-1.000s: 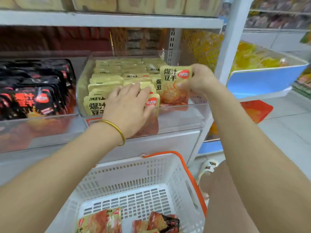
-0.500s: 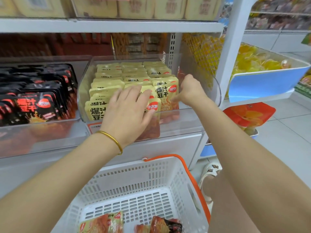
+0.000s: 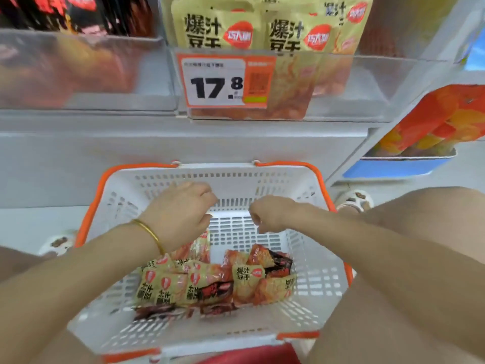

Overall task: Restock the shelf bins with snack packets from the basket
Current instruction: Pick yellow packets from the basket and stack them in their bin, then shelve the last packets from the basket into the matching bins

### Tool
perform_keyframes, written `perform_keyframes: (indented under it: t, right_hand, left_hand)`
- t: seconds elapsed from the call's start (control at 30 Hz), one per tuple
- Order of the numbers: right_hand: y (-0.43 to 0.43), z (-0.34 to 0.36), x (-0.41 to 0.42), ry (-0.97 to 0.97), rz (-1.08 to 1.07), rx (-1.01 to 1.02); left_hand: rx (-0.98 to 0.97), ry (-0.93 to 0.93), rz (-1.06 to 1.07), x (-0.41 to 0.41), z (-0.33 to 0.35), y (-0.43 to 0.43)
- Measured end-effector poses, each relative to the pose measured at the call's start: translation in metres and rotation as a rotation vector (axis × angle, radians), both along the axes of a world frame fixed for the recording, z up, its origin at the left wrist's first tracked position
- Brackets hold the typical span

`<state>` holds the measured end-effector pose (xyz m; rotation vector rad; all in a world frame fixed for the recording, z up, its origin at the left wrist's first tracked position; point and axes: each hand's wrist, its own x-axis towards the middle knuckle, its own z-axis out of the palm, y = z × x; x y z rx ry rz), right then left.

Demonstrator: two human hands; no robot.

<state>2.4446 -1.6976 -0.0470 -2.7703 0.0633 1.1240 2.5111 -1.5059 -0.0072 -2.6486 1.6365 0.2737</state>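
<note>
Head view: I judge the restock partway. The shelf bin [image 3: 367, 82] shows yellow packs standing at its front, yet a heap of snack packets [image 3: 215, 279] remains toward the basket's [image 3: 322, 279] near edge. My left hand [image 3: 181, 214] hovers just above the heap and my right hand [image 3: 273, 214] beside it. Both are loosely curled, holding nothing.

The white basket [image 3: 312, 292] is open on top, its orange handles folded down along the rims. Its floor lies bare from centre toward 12 o'clock, while snack packets [image 3: 210, 282] crowd it toward 6 o'clock. The left hand [image 3: 181, 214] and right hand [image 3: 273, 214] hover over the bare part, with a gap between them. A knee [image 3: 420, 206] flanks the rim at 3 o'clock.
</note>
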Motion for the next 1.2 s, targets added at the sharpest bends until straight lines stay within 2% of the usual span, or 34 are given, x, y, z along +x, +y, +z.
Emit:
perform_keyframes:
  t: [0.13, 0.23, 0.3, 0.37, 0.43, 0.5, 0.6, 0.7, 0.77, 0.83, 0.87, 0.9, 0.93, 1.03, 1.07, 1.13, 1.2]
  right_hand:
    - [0.004, -0.100, -0.005, 0.067, 0.121, -0.058]
    - [0.007, -0.139, -0.011, 0.111, 0.191, -0.077]
    - [0.015, -0.152, -0.019, 0.174, 0.258, -0.172]
    - [0.019, -0.156, -0.022, 0.157, 0.301, -0.244]
    - [0.016, -0.145, -0.013, 0.128, 0.224, -0.263]
    - [0.006, -0.119, 0.007, 0.072, 0.073, -0.194]
    - [-0.012, -0.064, 0.032, -0.030, -0.252, -0.010]
    - [-0.011, -0.019, 0.030, -0.061, -0.847, 0.492]
    - [-0.001, 0.008, 0.022, -0.040, -1.105, 0.815]
    - [0.011, 0.023, 0.015, -0.014, -1.237, 1.063]
    - [0.017, 0.030, 0.012, -0.005, -1.265, 1.118]
    - [0.024, 0.036, 0.009, -0.020, -1.264, 1.124]
    - [0.032, 0.044, 0.007, -0.084, -1.185, 1.030]
    - [0.049, 0.076, 0.005, -0.501, -0.652, 0.426]
    - [0.059, 0.094, 0.006, -0.642, -0.528, 0.344]
    - [0.078, 0.129, 0.014, -0.862, -0.391, 0.411]
    - [0.094, 0.159, 0.034, -0.966, -0.273, 0.444]
  left_hand:
    - [0.061, -0.035, -0.042, -0.001, -0.015, -0.006]
    - [0.074, -0.070, -0.028, 0.002, -0.021, -0.005]
    - [0.068, -0.079, -0.001, 0.005, -0.022, -0.003]
    - [0.080, -0.070, 0.028, 0.007, -0.022, -0.001]
    - [0.116, -0.051, 0.050, 0.008, -0.021, 0.001]
    - [0.149, 0.002, 0.080, 0.009, -0.022, 0.002]
    - [0.193, 0.159, 0.201, 0.011, -0.025, 0.005]
    - [0.154, 0.373, 0.399, 0.018, -0.027, 0.007]
    - [0.034, 0.596, 0.590, 0.022, -0.026, 0.010]
    - [-0.204, 0.824, 0.746, 0.024, -0.022, 0.012]
    - [-0.337, 0.874, 0.797, 0.025, -0.017, 0.015]
    - [-0.448, 0.870, 0.828, 0.027, -0.011, 0.019]
    - [-0.518, 0.813, 0.827, 0.029, -0.002, 0.022]
    - [-0.592, 0.547, 0.665, 0.037, 0.036, 0.033]
    - [-0.623, 0.478, 0.595, 0.039, 0.054, 0.036]
    - [-0.723, 0.392, 0.473, 0.045, 0.088, 0.043]
    - [-0.807, 0.277, 0.382, 0.051, 0.120, 0.051]
